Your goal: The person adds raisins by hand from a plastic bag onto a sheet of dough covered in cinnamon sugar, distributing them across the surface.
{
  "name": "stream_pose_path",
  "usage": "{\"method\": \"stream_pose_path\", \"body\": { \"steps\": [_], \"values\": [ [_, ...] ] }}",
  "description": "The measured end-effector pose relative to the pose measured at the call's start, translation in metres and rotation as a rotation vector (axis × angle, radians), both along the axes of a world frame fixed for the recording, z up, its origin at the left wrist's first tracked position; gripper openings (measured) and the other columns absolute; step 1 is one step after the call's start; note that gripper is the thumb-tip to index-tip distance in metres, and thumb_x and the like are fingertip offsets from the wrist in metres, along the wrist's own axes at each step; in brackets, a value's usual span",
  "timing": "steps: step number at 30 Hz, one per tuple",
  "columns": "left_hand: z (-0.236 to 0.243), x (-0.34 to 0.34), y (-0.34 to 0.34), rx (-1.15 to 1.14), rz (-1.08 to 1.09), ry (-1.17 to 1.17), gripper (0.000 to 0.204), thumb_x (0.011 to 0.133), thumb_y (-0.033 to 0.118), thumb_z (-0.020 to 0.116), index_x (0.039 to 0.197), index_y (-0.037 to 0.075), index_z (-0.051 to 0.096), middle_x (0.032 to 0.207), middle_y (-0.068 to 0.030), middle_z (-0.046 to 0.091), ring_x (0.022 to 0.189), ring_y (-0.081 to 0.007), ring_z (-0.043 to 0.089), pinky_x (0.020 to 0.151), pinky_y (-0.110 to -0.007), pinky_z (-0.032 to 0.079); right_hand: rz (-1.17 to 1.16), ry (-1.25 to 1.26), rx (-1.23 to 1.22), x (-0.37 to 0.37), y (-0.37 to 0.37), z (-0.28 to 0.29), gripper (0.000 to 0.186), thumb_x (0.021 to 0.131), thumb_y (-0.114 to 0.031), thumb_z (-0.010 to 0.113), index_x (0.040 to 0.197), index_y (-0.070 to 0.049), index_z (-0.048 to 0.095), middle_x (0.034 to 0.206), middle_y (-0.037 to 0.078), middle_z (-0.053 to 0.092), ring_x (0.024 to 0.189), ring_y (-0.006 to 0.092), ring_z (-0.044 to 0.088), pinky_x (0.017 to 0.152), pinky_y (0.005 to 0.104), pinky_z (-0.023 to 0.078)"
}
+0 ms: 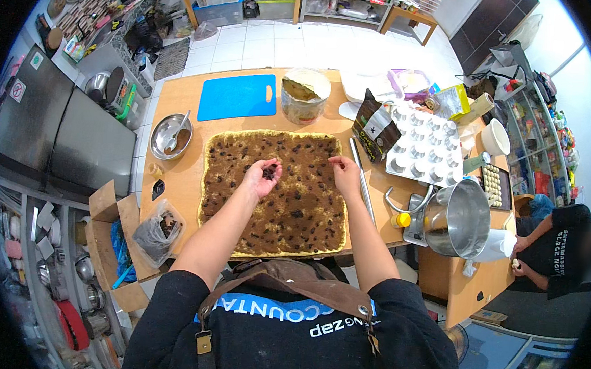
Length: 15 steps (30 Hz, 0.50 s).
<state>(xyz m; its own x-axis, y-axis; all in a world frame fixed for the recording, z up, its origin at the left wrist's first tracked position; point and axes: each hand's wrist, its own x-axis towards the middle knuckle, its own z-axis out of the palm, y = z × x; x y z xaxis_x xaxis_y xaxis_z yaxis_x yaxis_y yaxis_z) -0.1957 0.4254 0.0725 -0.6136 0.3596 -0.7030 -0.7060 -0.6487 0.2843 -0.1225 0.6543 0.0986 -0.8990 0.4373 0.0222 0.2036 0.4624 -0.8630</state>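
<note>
A flat rectangle of dough (273,217) covered with brown powder and scattered dark bits lies on the table in front of me. Over its left half, my left hand (263,177) is cupped, palm up, around a small pile of dark raisin-like pieces. My right hand (342,170) hovers by the upper right edge of the dough, fingertips pinched; what they hold, if anything, is too small to make out. A steel rod (363,182) lies just right of the dough.
Around the dough are a blue board (237,97), a tub (305,111), steel bowl with spoon (163,129), dark-filled bag (147,236), pouch (377,125), muffin tray (425,144) and mixing bowl (457,216). A cardboard box (104,207) stands left. A co-worker (559,248) is at right.
</note>
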Motion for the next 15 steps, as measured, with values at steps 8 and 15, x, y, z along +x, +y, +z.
{"method": "stream_pose_path", "body": {
  "steps": [8,15],
  "values": [
    [0.019,0.036,0.028,0.217,-0.151,0.197,0.039,0.083,0.003,0.038,0.120,-0.005,0.045,0.122,-0.0130,0.047,0.114,-0.0302,0.045,0.096,-0.041,0.040,-0.074,0.024,-1.404,0.016,-0.069,-0.013,0.023,0.092,-0.022,0.046,0.109,-0.007,0.053,0.103,0.004,0.057,0.092,0.0164,0.053,0.082,0.0322,0.044],
    [0.031,0.063,0.044,0.284,-0.131,0.338,0.047,0.092,0.026,0.028,0.124,-0.004,0.043,0.131,-0.0123,0.043,0.118,-0.0224,0.041,0.105,-0.037,0.025,-0.292,0.133,-1.827,0.020,-0.089,-0.023,0.029,0.095,-0.026,0.036,0.110,-0.007,0.052,0.111,0.007,0.053,0.104,0.0203,0.049,0.093,0.0353,0.040]
  ]
}}
